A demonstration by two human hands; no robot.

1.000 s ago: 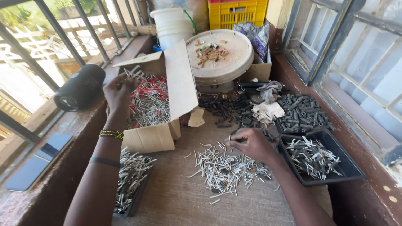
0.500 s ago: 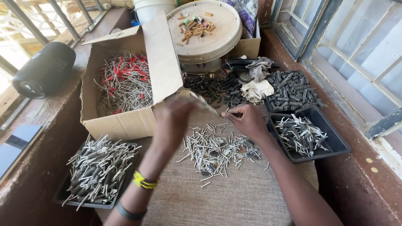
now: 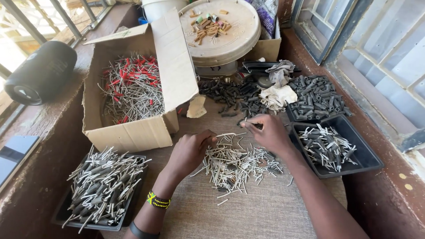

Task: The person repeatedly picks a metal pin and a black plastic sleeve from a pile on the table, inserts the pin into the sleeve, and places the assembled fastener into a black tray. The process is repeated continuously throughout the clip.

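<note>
Pale metal pins, thin and straight, lie in a loose heap on a woven brown table mat, between the person's two hands. The left hand rests at the heap's left edge, fingers curled together and pinching the end of one pin. The right hand hovers at the upper right of the heap, thumb and forefinger pressed on something small and dark; what exactly, I cannot tell. The pins look light, stiff and smooth, likely to slip or scatter, so a fingertip pinch near one end seems the surest hold. Just right of the right hand sits a black tray with a few dark-sleeved pins. At lower left, another tray is piled with them. A cardboard box behind the left hand holds red-tipped pins.
</note>
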